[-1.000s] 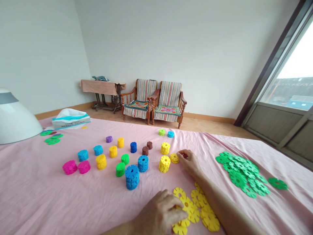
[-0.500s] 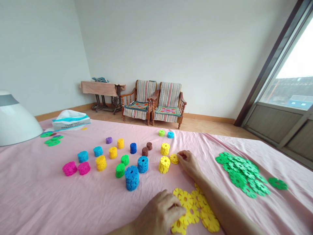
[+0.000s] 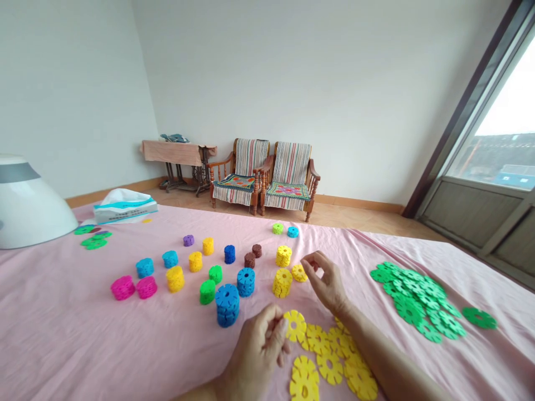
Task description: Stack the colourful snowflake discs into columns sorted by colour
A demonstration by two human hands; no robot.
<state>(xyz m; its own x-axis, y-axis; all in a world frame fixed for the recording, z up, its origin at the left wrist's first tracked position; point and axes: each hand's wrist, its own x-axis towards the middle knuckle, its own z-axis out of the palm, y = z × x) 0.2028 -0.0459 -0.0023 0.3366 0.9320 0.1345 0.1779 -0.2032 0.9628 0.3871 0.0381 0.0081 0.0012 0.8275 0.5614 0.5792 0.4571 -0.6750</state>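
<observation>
My left hand (image 3: 259, 348) pinches a yellow flower-shaped disc (image 3: 295, 326) by its edge, tilted up above a loose pile of yellow discs (image 3: 330, 366). My right hand (image 3: 328, 281) is beside a low stack of yellow discs (image 3: 299, 273), its thumb and forefinger apart and curved, with nothing visible between them. To the left of that low stack stand two taller yellow stacks, a nearer one (image 3: 282, 283) and a farther one (image 3: 283, 256). Part of the loose yellow pile is hidden under my right forearm.
Stacks of blue (image 3: 227, 305), green (image 3: 207, 292), pink (image 3: 122, 288) and brown (image 3: 249, 260) discs stand on the pink cloth (image 3: 159, 345). A heap of green discs (image 3: 412, 295) lies at right. A tissue pack (image 3: 125, 207) and a white rounded object (image 3: 33, 211) are at far left.
My left hand has risen from the loose pile with a yellow disc in its fingers. The fingers of my right hand have parted and lifted slightly at the low yellow stack.
</observation>
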